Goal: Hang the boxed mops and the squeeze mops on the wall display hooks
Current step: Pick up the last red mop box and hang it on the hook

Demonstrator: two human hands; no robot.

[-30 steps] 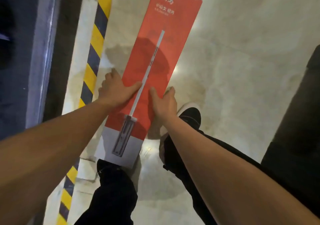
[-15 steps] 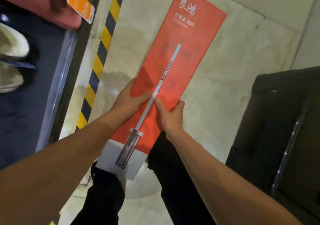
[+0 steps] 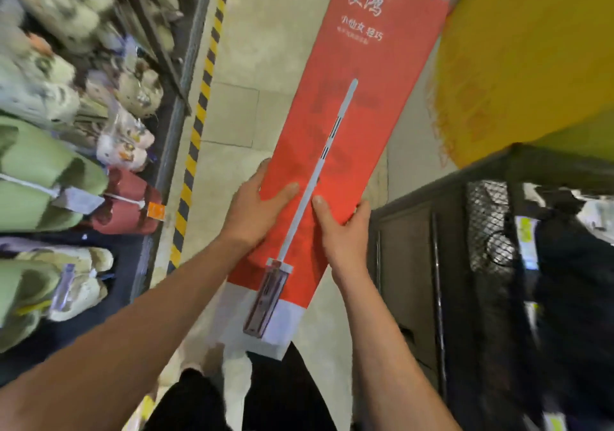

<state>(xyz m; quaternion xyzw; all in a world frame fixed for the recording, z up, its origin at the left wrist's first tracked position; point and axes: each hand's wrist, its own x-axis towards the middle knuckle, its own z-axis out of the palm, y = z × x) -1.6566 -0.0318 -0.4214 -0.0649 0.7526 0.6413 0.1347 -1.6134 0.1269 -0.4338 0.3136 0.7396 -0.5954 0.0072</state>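
Two hands, the left hand [image 3: 254,213] and the right hand [image 3: 342,228], are gripping opposite long edges of the red boxed mop [image 3: 339,151], carrying it above the floor [image 3: 265,65]; no hook being visible, finding one is probably coming next.

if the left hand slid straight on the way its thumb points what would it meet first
The left hand grips the red mop box, thumb pointing right across its face. Going on, it would probably first meet the thumb of the right hand, which lies just past the printed mop handle.
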